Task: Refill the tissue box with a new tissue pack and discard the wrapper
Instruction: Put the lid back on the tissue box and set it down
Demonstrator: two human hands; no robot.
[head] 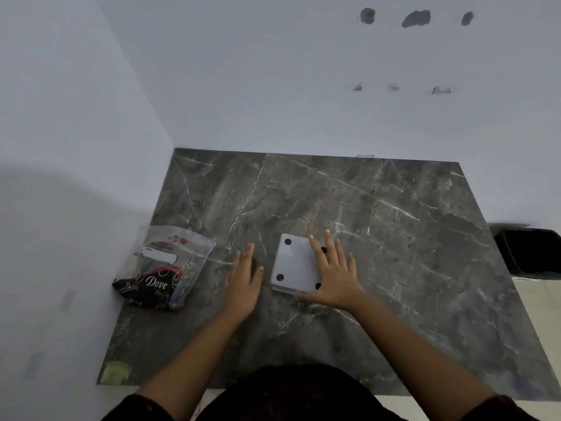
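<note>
From the head camera I see a dark grey marble worktop (379,226) pushed into a corner of pale walls. Near the middle sits the tissue box (293,262), a pale grey square lying with four black round feet facing up, so I take it to be upside down. My right hand (332,273) lies flat on the box's right side, fingers spread apart and pressing down, the thumb along the near edge; it grips nothing. My left hand (244,278) hovers or rests just beside the box on its left, fingers loosely extended and apart from one another, empty; I cannot tell if it touches the marble. Further left, near the worktop's edge, lies the wrapper (164,267), a crumpled clear plastic pack with a black and red printed part reading "Dove". I cannot tell whether tissues remain inside it. At the far right, beyond the worktop, stands a black bin (532,252). A small greenish patch (117,372) marks the near left corner.
</note>
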